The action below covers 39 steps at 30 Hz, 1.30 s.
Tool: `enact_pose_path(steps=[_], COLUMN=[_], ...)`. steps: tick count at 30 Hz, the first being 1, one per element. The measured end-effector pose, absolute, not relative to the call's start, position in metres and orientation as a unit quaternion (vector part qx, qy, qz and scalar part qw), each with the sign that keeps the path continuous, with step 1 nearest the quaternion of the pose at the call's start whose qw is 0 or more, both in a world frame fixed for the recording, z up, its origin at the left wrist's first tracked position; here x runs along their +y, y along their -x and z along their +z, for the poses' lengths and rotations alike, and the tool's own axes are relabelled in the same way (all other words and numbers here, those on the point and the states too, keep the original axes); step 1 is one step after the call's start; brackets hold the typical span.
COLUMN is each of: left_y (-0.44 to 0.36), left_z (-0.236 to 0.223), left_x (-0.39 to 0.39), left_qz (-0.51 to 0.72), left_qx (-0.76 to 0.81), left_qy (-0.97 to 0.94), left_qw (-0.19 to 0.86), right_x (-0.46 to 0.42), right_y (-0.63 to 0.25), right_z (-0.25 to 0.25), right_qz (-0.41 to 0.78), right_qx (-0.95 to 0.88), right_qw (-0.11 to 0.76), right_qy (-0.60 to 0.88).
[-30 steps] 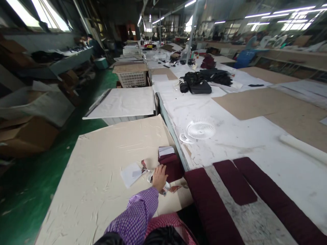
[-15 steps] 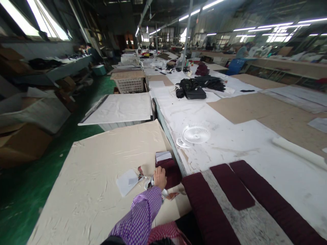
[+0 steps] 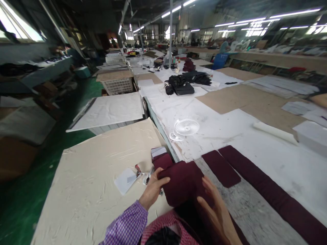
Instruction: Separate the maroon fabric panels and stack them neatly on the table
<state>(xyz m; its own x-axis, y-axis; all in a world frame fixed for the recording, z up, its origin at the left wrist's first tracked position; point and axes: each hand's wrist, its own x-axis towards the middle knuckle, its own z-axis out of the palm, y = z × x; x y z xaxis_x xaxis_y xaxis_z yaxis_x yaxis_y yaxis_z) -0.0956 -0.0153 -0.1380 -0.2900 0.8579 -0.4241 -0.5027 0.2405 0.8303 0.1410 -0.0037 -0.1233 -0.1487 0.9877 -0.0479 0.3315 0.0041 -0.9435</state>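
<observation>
My left hand (image 3: 153, 187) grips the left edge of a dark maroon fabric piece (image 3: 178, 183), thumb on top and the other fingers mostly beneath. On the other side, my right hand (image 3: 216, 204) has its fingers stretched and apart, beside the right part of the maroon cloth; whether it touches is unclear. Just beyond the left hand lies a stack of maroon pieces (image 3: 163, 161) topped with pale paper slips (image 3: 158, 151). A white card (image 3: 125, 181) and a small tangle of white scraps (image 3: 146, 177) lie to its left, partly hidden by the hand.
Two flat maroon strips (image 3: 221, 168) (image 3: 270, 190) lie on the white table (image 3: 217, 136) to the right. A white fan (image 3: 187, 126) and a pile of black garments (image 3: 181, 85) stand farther back. Beige cloth (image 3: 102, 177) covers the left surface. Part of another person's arm (image 3: 320, 100) shows at right.
The left hand has left the stack and now holds a maroon piece nearer to me. My right hand has come into view at its right. The view has turned rightward.
</observation>
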Motion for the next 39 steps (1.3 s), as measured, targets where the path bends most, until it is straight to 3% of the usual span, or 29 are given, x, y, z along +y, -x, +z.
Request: enact_pose_path(steps=[3, 6, 10, 17, 19, 39], left_y=[0.075, 0.064, 0.057, 0.041, 0.036, 0.035], left_z=[-0.110, -0.092, -0.087, -0.097, -0.097, -0.096], left_x=[-0.023, -0.030, -0.039, -0.043, -0.047, -0.049], left_qz=[0.608, 0.592, 0.580, 0.613, 0.603, 0.665], left_qx=[0.475, 0.386, 0.215, 0.219, 0.212, 0.259], left_qy=[-0.135, -0.094, -0.020, -0.001, 0.001, -0.086], left_qw=[0.622, 0.701, 0.785, 0.759, 0.769, 0.695], right_x=[0.006, 0.004, 0.001, -0.007, -0.012, -0.011], right_y=[-0.117, -0.108, -0.099, -0.076, -0.070, -0.067], right_z=[-0.104, -0.098, -0.107, -0.112, -0.108, -0.112], right_qz=[0.559, 0.565, 0.509, 0.246, 0.232, 0.588], right_qx=[-0.561, -0.555, -0.583, -0.764, -0.790, -0.571], right_qw=[0.359, 0.342, 0.347, 0.302, 0.283, 0.341], right_qy=[0.494, 0.507, 0.530, 0.514, 0.491, 0.461])
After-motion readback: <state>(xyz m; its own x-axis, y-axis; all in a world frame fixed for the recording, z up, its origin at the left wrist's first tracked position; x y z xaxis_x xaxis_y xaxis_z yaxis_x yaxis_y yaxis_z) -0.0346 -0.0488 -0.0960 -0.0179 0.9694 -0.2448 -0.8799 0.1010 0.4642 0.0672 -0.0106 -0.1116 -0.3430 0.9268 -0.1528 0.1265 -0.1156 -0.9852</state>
